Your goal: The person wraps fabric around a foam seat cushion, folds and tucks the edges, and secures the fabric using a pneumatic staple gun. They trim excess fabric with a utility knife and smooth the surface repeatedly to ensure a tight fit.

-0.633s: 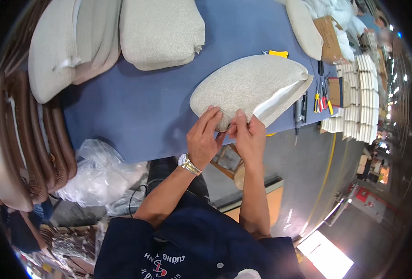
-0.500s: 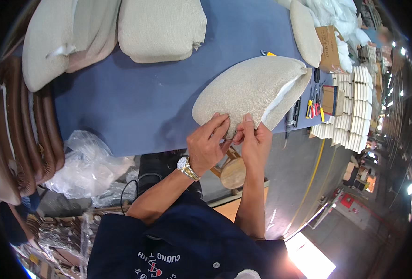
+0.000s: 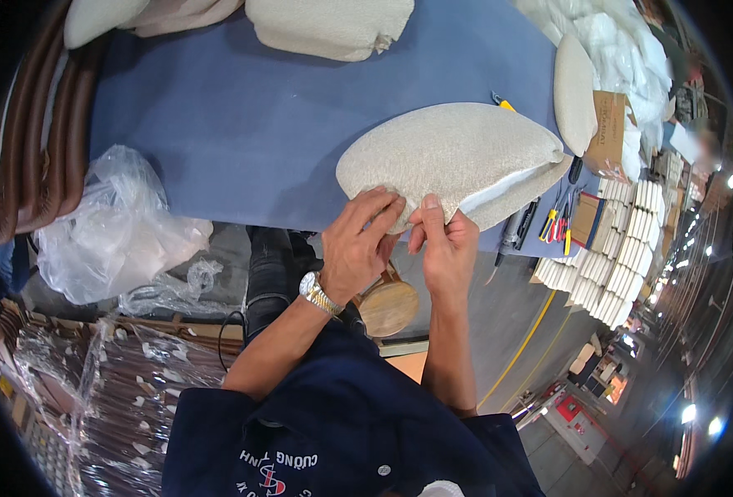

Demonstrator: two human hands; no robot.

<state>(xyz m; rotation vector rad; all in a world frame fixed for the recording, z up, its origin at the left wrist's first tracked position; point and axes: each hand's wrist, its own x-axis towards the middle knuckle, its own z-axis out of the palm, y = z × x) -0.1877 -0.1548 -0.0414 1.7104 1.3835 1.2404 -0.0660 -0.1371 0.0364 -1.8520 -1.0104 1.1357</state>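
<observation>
A beige fabric cushion (image 3: 449,145) lies at the near edge of the blue-covered table (image 3: 217,124). Along its right side the cover gapes, and white filling (image 3: 507,184) shows in the slit. My left hand (image 3: 358,240), with a watch on the wrist, grips the cushion's near edge between thumb and fingers. Close beside it, my right hand (image 3: 445,248) pinches the fabric at the near end of the gap, thumb on top. The fingertips under the fabric are partly hidden.
More beige cushions (image 3: 333,25) rest at the far side, another (image 3: 575,95) at the right. Hand tools (image 3: 555,219) and a cardboard box (image 3: 607,132) sit by the right edge. Brown padded pieces (image 3: 39,141), clear plastic (image 3: 110,224) and a wooden stool (image 3: 389,308) are nearby.
The view has shifted, so the far cushions sit higher in the picture. Both hands keep their grip on the cushion's near edge, and the cushion looks slightly turned, its right tip lower.
</observation>
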